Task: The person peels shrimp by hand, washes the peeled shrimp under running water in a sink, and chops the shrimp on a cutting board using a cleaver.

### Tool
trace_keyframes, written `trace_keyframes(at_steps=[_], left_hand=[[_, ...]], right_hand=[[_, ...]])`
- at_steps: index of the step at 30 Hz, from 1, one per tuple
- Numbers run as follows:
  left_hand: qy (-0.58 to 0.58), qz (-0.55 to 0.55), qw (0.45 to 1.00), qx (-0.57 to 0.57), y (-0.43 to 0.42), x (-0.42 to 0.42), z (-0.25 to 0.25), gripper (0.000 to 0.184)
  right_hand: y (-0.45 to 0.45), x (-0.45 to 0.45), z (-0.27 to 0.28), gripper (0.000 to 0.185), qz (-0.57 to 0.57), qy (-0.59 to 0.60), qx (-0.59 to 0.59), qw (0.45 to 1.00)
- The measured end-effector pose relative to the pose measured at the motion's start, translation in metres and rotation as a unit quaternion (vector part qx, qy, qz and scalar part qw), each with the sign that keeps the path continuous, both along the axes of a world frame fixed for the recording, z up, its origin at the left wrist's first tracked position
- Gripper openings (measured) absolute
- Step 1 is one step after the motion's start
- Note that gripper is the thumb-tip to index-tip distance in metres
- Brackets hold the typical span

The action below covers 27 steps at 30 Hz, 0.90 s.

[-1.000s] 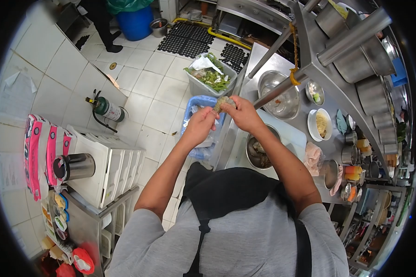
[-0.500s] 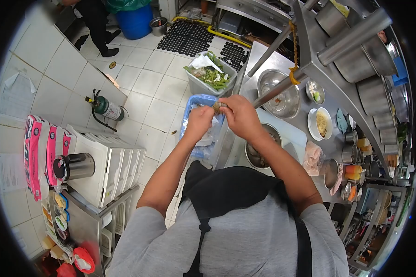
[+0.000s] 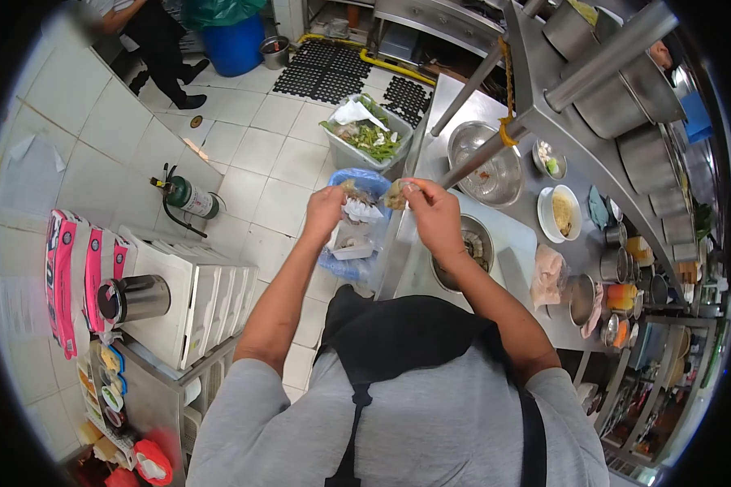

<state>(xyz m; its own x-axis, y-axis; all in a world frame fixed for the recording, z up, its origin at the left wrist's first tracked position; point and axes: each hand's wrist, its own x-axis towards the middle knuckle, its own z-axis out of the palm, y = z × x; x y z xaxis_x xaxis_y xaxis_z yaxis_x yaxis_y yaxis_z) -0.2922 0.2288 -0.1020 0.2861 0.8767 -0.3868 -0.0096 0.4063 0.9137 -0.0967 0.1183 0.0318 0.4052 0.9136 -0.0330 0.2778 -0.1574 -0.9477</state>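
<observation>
My right hand (image 3: 434, 213) pinches a small greyish-brown piece (image 3: 395, 196), perhaps a shrimp, near the counter's left edge. Apart from it, my left hand (image 3: 325, 213) is closed over the blue-lined bin (image 3: 330, 261); a small brownish bit (image 3: 348, 187) shows at its fingertips, too small to name. White containers and scraps lie inside the bin. Below my right hand, a steel bowl (image 3: 439, 276) with greyish pieces stands on the white cutting board (image 3: 508, 231). A knife (image 3: 513, 270) lies on the board, right of that bowl.
A grey bin (image 3: 351, 154) of green trimmings stands beyond the blue-lined one. The counter holds a large steel bowl (image 3: 486, 174), a white bowl (image 3: 562, 213) and a pink cloth (image 3: 547, 276). A shelf post (image 3: 487, 158) slants over it. Another person (image 3: 158, 49) stands at the upper left.
My hands have moved apart, left hand leftward, with the greyish-brown piece staying in my right hand. The other person has shifted further into view, and the view has tilted slightly.
</observation>
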Motion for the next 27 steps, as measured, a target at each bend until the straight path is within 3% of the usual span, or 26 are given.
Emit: trace_keyframes(at_steps=[4, 7, 11, 14, 19, 23, 26, 27], left_hand=[[-0.036, -0.070, 0.997, -0.027, 0.000, -0.005, 0.019, 0.024], [-0.116, -0.100, 0.987, -0.058, -0.015, 0.007, 0.055, 0.024], [-0.144, -0.139, 0.979, 0.025, -0.029, 0.025, 0.077, 0.032], [-0.122, -0.152, 0.978, 0.073, -0.023, 0.025, 0.059, 0.033], [-0.084, -0.104, 0.984, 0.114, -0.027, 0.025, 0.069, 0.028], [0.033, -0.079, 0.972, 0.220, -0.027, 0.022, 0.063, 0.023], [0.174, -0.065, 0.911, 0.368, -0.022, 0.017, 0.054, 0.023], [0.138, -0.060, 0.934, 0.325, -0.021, 0.015, 0.050, 0.023]], right_hand=[[-0.008, 0.009, -0.009, 0.030, -0.067, 0.276, -0.070, 0.956], [-0.004, -0.001, -0.010, 0.035, -0.084, 0.354, -0.092, 0.927], [0.007, -0.013, -0.020, 0.032, -0.062, 0.313, -0.088, 0.944], [0.008, -0.020, -0.023, 0.030, -0.055, 0.245, -0.084, 0.964], [0.008, -0.021, -0.026, 0.032, -0.009, 0.164, -0.100, 0.981], [0.011, -0.018, -0.028, 0.034, -0.021, 0.282, -0.139, 0.949], [0.014, -0.018, -0.012, 0.031, -0.048, 0.357, -0.158, 0.920], [0.014, -0.019, -0.008, 0.027, -0.058, 0.365, -0.159, 0.916]])
